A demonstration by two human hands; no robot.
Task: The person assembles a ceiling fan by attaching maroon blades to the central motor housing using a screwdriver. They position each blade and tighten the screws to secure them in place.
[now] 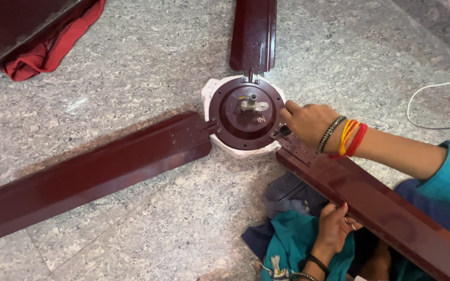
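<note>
A speckled grey granite floor [147, 57] is seen, crossed by faint tile joints. At the upper left, a red cloth [53, 44] is bunched against the edge of a dark maroon panel [11, 23] that is cut off by the frame. At the right edge, a thin white cable [417, 99] is laid in a loop across the floor. Near the bottom centre, a heap of cloth is spread on the floor: a grey piece [287, 195] is lying against a teal garment [292, 242] marked with a small pale pattern.
</note>
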